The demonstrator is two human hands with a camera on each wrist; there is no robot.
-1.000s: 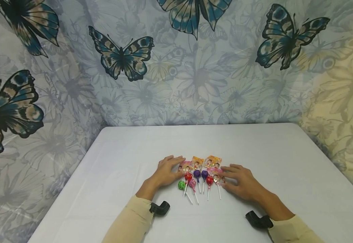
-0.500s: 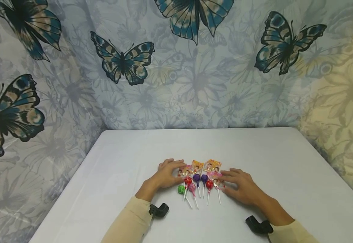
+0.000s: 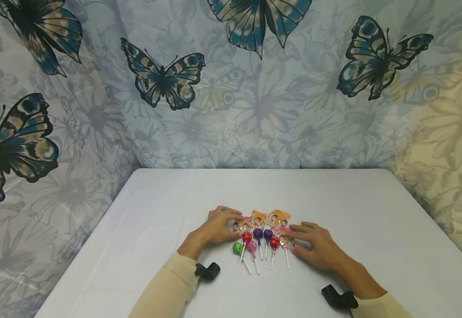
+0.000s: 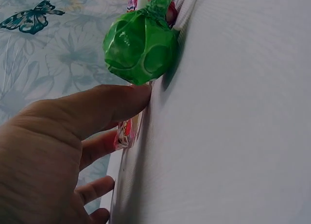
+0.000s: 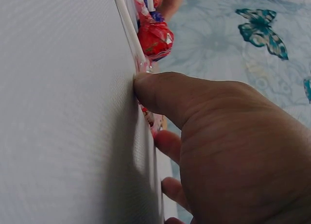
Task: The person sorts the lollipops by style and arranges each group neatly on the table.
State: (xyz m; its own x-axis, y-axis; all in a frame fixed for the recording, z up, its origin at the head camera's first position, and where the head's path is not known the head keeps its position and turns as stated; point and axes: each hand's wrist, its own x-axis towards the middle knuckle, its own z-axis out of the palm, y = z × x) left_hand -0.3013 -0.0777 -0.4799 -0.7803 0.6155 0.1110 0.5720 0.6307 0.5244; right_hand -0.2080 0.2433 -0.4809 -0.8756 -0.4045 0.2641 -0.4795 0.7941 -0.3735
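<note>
A cluster of wrapped lollipops lies on the white table between my two hands. In the head view there are a green lollipop (image 3: 237, 247), a pink lollipop (image 3: 252, 246), two red ones and two purple ones, with white sticks toward me. Behind them lie orange packets (image 3: 278, 216) and pink clear wrappers (image 3: 281, 233) with printed figures. My left hand (image 3: 218, 226) rests at the cluster's left edge, its thumb close to the green lollipop (image 4: 141, 46). At the right edge, my right hand (image 3: 316, 243) touches a pink wrapper, its thumb below a red lollipop (image 5: 155, 39).
The white table (image 3: 167, 190) extends around the candies on all sides. Behind it hangs a patterned cloth (image 3: 262, 110) with butterflies and flowers. A black wrist device (image 3: 208, 271) sits on the left sleeve, another black device (image 3: 339, 297) on the right.
The head view has tilted slightly up, so the table sits a little lower in it. Both hands and the candies keep nearly the same places.
</note>
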